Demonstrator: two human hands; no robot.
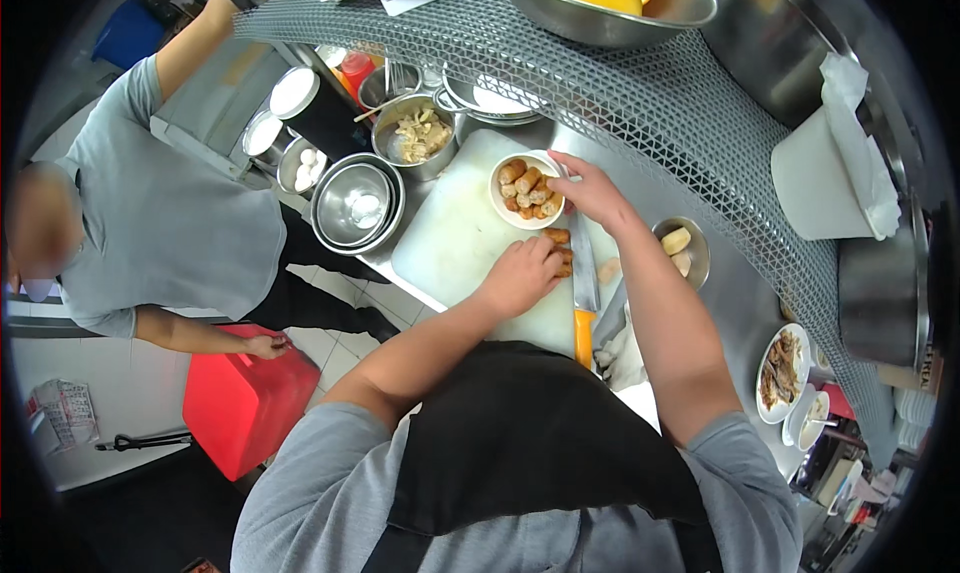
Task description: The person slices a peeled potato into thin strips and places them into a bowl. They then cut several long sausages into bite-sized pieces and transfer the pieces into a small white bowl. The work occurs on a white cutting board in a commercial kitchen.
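My right hand (591, 192) grips the rim of a white bowl (498, 207), thumb at the inner edge. Short cut pieces of browned roll (528, 183) fill the bowl, pale filling showing at their ends. My left hand (523, 276) is just below the bowl, fingers curled over more browned roll pieces (556, 235) on the white cutting board (469, 231); the fingertips are partly hidden. Right of these pieces a kitchen knife (584, 261) with an orange handle lies flat, its handle towards me.
Nested steel bowls (351, 205) and a steel pot of pale sliced food (420, 134) stand left of the board. A mesh-lined shelf (637, 92) overhangs the far side. A small steel bowl (697, 250) sits right. At left, a person (172, 190) stands beside a red bin (240, 400).
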